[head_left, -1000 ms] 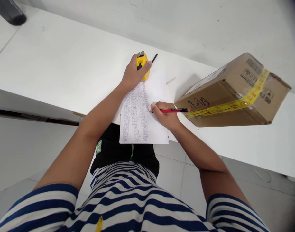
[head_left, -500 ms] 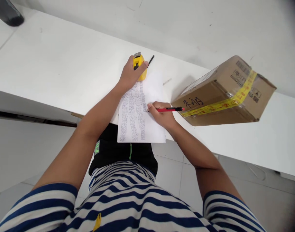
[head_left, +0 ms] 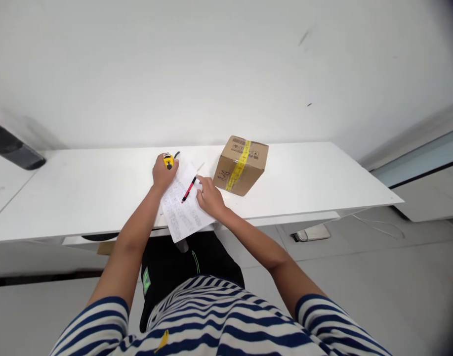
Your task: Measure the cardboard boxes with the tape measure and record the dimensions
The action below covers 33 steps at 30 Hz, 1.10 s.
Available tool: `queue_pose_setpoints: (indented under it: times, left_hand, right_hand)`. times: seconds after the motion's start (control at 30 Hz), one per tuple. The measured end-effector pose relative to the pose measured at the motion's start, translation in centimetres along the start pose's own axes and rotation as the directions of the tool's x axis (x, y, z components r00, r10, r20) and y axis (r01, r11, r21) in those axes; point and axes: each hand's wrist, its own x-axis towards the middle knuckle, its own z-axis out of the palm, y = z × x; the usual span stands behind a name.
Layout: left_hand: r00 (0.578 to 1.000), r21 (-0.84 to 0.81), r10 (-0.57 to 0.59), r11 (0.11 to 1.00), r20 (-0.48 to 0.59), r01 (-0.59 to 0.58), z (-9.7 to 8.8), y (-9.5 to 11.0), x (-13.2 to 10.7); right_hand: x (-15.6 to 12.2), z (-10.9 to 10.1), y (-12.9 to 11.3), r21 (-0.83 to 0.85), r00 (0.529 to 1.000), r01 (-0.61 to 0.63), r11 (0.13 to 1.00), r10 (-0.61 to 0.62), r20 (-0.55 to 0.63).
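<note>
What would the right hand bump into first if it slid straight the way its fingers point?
Most likely the red pen, lying on the paper just ahead of the right hand; they may already touch.

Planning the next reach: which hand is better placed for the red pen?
Likely right hand: it rests beside the red pen on the paper; left hand grips the yellow tape measure.
</note>
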Motion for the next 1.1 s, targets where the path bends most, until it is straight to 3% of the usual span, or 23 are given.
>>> queue_pose_setpoints:
  times: [0.1, 0.2, 0.3, 0.37, 0.43, 0.53, 0.6, 0.67, 0.73, 0.87, 0.9, 0.97, 1.0, 1.03, 1.1]
  left_hand:
    - [0.992, 0.122, 0.108, 0.988, -0.065, -0.099, -2.0, 3.7, -0.3]
    - [0.990, 0.177, 0.134, 0.977, -0.050, -0.123, -4.3, 8.0, -0.2]
    - [0.994, 0.114, 0.074, 0.990, 0.077, -0.082, -6.2, 11.4, -0.4]
    - [0.972, -0.079, 0.012, 0.997, 0.233, 0.007, -6.8, 13.0, -1.4]
    - [0.890, -0.334, 0.007, 0.928, 0.456, 0.164, -7.0, 14.3, -3.3]
    - [0.660, -0.530, 0.139, 0.725, 0.738, 0.440, -6.7, 16.2, -7.3]
    - [0.525, -0.544, 0.235, 0.613, 0.818, 0.573, -6.6, 17.3, -9.5]
    - [0.431, -0.529, 0.309, 0.540, 0.848, 0.655, -6.5, 17.9, -10.5]
    - [0.389, -0.518, 0.342, 0.533, 0.855, 0.669, -6.2, 17.9, -10.4]
    - [0.406, -0.467, 0.276, 0.724, 0.871, 0.508, -4.6, 16.7, -8.8]
    - [0.390, -0.431, 0.258, 0.773, 0.884, 0.465, -4.1, 16.6, -8.4]
    - [0.350, -0.366, 0.228, 0.840, 0.909, 0.401, -3.3, 16.6, -7.8]
    - [0.350, -0.351, 0.221, 0.860, 0.910, 0.371, -3.0, 16.9, -7.3]
    - [0.370, -0.350, 0.219, 0.874, 0.903, 0.337, -2.8, 17.3, -6.8]
    - [0.475, -0.379, 0.220, 0.885, 0.852, 0.270, -2.5, 18.3, -4.8]
  right_hand:
    - [-2.0, -1.3, 1.1, -0.048, 0.953, 0.258, 0.965, -0.262, -0.153]
    - [-2.9, -2.9, 2.0, -0.140, 0.858, 0.365, 0.920, -0.391, -0.332]
    - [-2.7, -4.5, 2.0, -0.171, 0.777, 0.391, 0.904, -0.424, -0.465]
    - [-2.6, -5.2, 1.4, -0.170, 0.742, 0.387, 0.906, -0.416, -0.526]
    - [-2.6, -5.5, 0.8, -0.180, 0.707, 0.385, 0.905, -0.414, -0.574]
    - [-2.9, -5.9, 0.3, -0.202, 0.618, 0.426, 0.882, -0.447, -0.647]
    - [-3.4, -6.7, 0.7, -0.230, 0.539, 0.471, 0.852, -0.484, -0.690]
    - [-4.3, -8.1, 1.4, -0.264, 0.500, 0.503, 0.823, -0.527, -0.688]
    - [-5.4, -10.0, 2.2, -0.253, 0.541, 0.524, 0.813, -0.547, -0.639]
    - [-7.3, -13.9, 3.0, -0.004, 0.773, 0.485, 0.874, -0.431, -0.466]
    - [-7.6, -14.7, 3.1, 0.065, 0.827, 0.447, 0.892, -0.385, -0.410]
    - [-8.0, -16.3, 3.6, 0.174, 0.906, 0.354, 0.919, -0.291, -0.307]
    - [-8.1, -16.9, 4.1, 0.219, 0.932, 0.302, 0.928, -0.239, -0.272]
    - [-8.2, -17.5, 4.7, 0.263, 0.951, 0.246, 0.933, -0.179, -0.254]
    - [-8.0, -18.5, 6.5, 0.361, 0.957, 0.140, 0.922, -0.032, -0.289]
